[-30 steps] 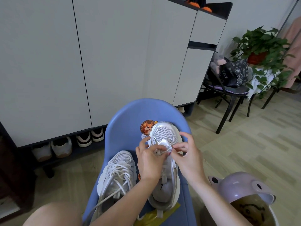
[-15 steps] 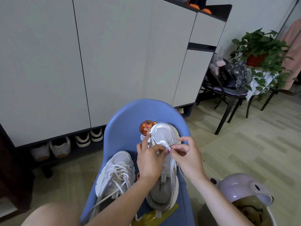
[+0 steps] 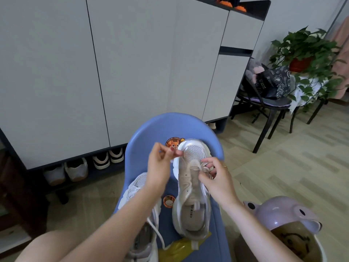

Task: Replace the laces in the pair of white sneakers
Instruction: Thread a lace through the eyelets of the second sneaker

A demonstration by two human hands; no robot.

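1. Head view: the left hand [image 3: 160,163] is pinching a lace end, blurred, and lifting it above the toe.
2. The right hand [image 3: 215,178] is gripping bunched lace [image 3: 204,167], probably steadying the right sneaker [image 3: 190,195] on the blue chair [image 3: 151,129].
3. The laced left sneaker [image 3: 139,186] is lying beside it.

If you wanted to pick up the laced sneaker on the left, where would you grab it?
Probably by the heel collar of the laced sneaker, coming from above at the near end. It lies flat on the blue chair, opening up, so its rim gives an edge to pinch. The left hand and forearm cross its toe, and its loose lace would only slide.
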